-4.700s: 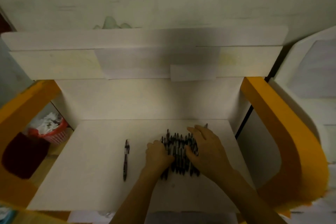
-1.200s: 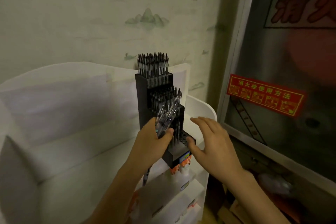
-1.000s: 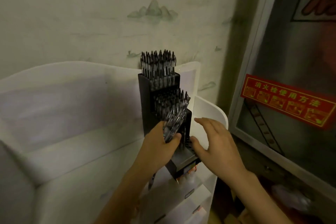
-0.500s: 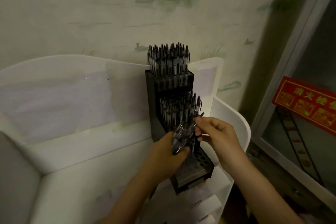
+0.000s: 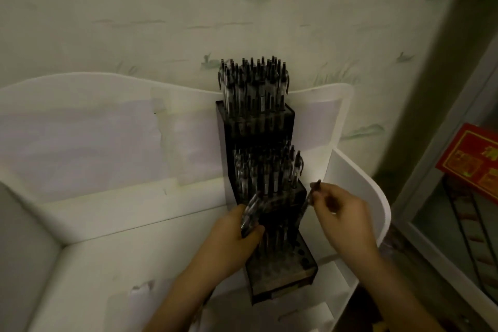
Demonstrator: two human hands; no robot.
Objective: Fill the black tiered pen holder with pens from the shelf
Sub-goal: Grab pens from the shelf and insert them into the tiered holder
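The black tiered pen holder [image 5: 280, 275] stands on a white shelf unit against the wall. Its top tier and middle tier are packed with upright pens [image 5: 253, 83]. The lowest tier shows a few pens at its back and open holes at the front. My left hand [image 5: 231, 234] grips a bundle of pens [image 5: 252, 213] just left of the holder. My right hand [image 5: 342, 213] pinches a single pen [image 5: 312, 194] at the holder's right side, beside the middle tier.
The white shelf unit [image 5: 113, 226] has a curved back panel and a rounded side wall [image 5: 361, 197] close to the holder on the right. A red sign [image 5: 474, 162] hangs on a framed panel further right. Patterned wallpaper rises behind.
The view has tilted down and closer to the holder. My right hand has drawn one pen away from the left hand's bundle, out to the right of the holder.
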